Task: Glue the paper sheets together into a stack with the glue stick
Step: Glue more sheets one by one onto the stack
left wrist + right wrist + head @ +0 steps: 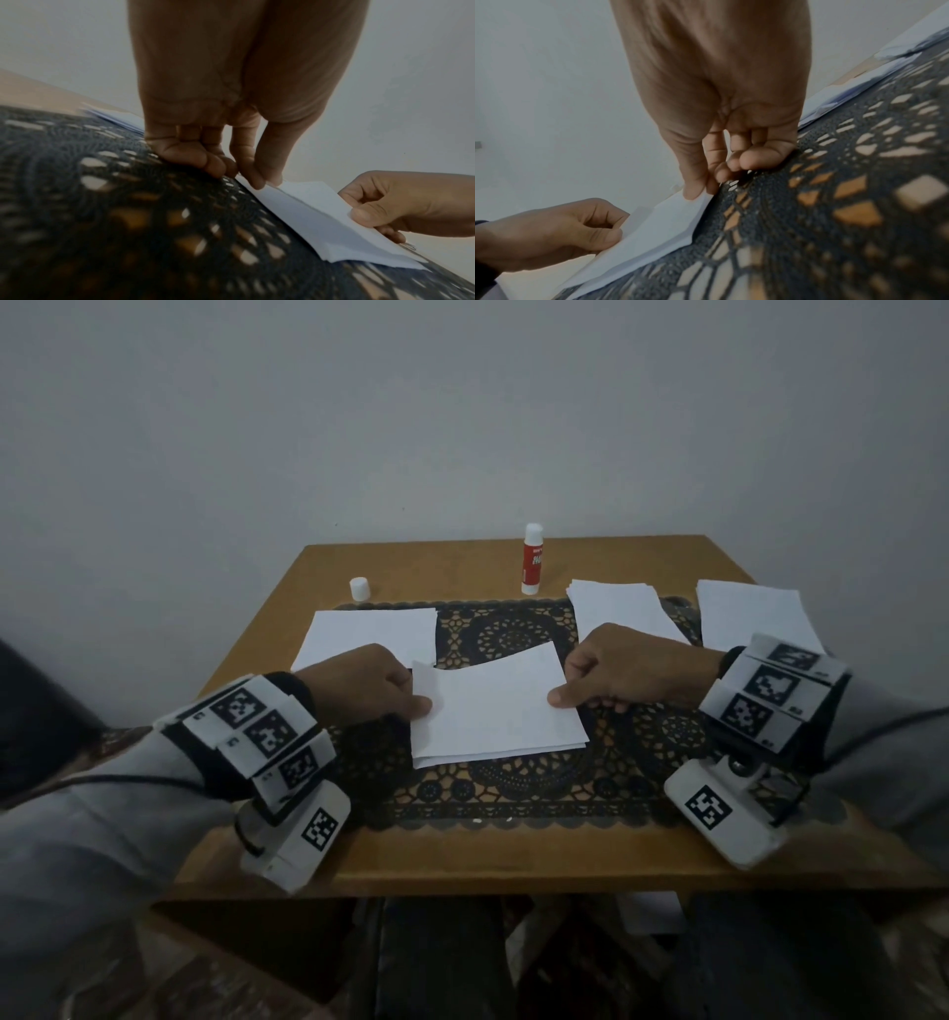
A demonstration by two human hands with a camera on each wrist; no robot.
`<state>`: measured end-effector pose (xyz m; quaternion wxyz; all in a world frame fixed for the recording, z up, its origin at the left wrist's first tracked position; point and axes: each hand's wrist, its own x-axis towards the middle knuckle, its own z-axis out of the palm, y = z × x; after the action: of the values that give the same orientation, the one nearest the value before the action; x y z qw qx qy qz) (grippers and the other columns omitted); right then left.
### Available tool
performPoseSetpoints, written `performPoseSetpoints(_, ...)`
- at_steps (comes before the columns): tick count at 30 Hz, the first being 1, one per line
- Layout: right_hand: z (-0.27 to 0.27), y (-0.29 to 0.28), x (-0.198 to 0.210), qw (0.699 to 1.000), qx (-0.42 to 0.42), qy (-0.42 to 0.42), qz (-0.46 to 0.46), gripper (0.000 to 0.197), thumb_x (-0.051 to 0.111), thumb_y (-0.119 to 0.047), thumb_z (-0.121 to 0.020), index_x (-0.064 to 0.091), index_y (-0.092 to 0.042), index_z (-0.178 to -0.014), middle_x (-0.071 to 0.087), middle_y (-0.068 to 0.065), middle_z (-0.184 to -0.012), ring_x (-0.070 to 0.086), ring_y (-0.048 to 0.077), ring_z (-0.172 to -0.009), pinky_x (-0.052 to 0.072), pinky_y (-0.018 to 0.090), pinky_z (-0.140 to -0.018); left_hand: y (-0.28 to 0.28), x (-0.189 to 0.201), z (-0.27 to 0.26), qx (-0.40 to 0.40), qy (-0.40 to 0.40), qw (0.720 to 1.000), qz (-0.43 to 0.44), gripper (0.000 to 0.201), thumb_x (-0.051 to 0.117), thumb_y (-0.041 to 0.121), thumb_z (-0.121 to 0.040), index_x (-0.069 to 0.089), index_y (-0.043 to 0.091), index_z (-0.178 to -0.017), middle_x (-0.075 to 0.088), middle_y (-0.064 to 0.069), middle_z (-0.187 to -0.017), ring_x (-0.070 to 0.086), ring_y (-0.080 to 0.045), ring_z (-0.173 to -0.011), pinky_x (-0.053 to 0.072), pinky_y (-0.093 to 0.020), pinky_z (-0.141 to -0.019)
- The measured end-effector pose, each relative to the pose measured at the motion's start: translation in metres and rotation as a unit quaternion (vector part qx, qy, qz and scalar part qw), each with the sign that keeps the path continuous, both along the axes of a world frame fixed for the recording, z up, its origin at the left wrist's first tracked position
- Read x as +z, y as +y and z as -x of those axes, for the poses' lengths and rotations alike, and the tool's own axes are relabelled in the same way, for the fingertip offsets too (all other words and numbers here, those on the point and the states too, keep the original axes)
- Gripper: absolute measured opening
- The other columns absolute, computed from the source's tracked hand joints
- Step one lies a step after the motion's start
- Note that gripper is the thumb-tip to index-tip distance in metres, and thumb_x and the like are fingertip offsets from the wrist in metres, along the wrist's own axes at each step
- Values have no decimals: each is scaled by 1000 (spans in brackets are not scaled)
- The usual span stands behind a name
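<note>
grip: both hands are on the top sheet (493, 701). The left hand (367, 683) pinches its left edge between thumb and forefinger, and the right hand (634, 667) does the same on the right edge. Both wrist views show thumb on top, finger under, other fingers curled on the mat (508, 793).

where it is: the sheet hangs just over the stack (500, 747), which lies mid-mat on the near side of the table (287, 588). In the left wrist view the sheet is lifted off the layers below, apart at the near edge, so I'd say it isn't pressed down yet.

step: looks like laying a sheet onto the stack and squaring it up.

doing it well: my take is to match one long edge and its two corners first, then let the rest fall. Keep both pinches light and even so the paper doesn't buckle in the middle. Once it's flat, smooth from the centre out. If glue is already on it, a crooked landing probably won't slide back, so line up before touching.

long axis: the sheet runs left to right, with the short edges in the hands. It's turned a bit, right end further away than the left, so the corners don't sit over the stack's. Flat face up.

other paper: one sheet (367, 634) far left, a pile (616, 608) far right, another (750, 613) beyond it.

glue: the stick (532, 562) stands upright at the far edge, uncapped I think, and its cap (359, 588) sits well to the left.
</note>
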<state>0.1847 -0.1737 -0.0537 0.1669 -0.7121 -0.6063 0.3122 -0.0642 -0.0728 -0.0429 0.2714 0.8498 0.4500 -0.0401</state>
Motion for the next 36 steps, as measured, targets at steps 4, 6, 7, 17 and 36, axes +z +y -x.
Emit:
performPoseSetpoints(4,1,0,-2,1000,-2,-2,-4,40,73,-28,-85,52,-11,-55,51,-4,-52,47,8,-51,43,20,-51,0,0,1,0,0,1000,3,34,64,29,-89,56,12,-60,52,-2,-62,42,-11,-58,33,-22,-58)
performPoseSetpoints(6,0,1,-3,1000,-2,-5,-6,41,73,-28,-85,52,-11,-55,50,-4,-52,47,8,-51,43,19,-50,-1,0,1,-4,1,1000,-2,36,64,29,-88,55,12,-58,51,-1,-61,42,-11,-57,33,-22,-57)
performPoseSetpoints(7,0,1,-3,1000,0,-7,-7,41,73,-28,-85,51,-10,-55,50,-4,-52,46,8,-51,43,19,-50,-1,0,1,-7,1,1000,-5,37,65,29,-88,54,13,-57,50,-1,-59,41,-11,-56,32,-22,-57)
performPoseSetpoints(17,-1,3,-6,1000,1,-11,-14,40,74,-29,-84,53,-9,-56,50,-3,-53,46,7,-49,44,20,-50,-1,0,1,-13,5,1000,-8,38,66,30,-87,54,14,-56,49,1,-58,40,-10,-54,32,-22,-55)
performPoseSetpoints(36,2,3,-7,999,-2,-32,-6,42,76,-29,-82,53,-10,-53,57,3,-58,45,11,-49,40,22,-54,-1,-2,-2,-22,31,999,-33,38,66,30,-88,52,14,-56,49,1,-59,40,-10,-54,32,-20,-53)
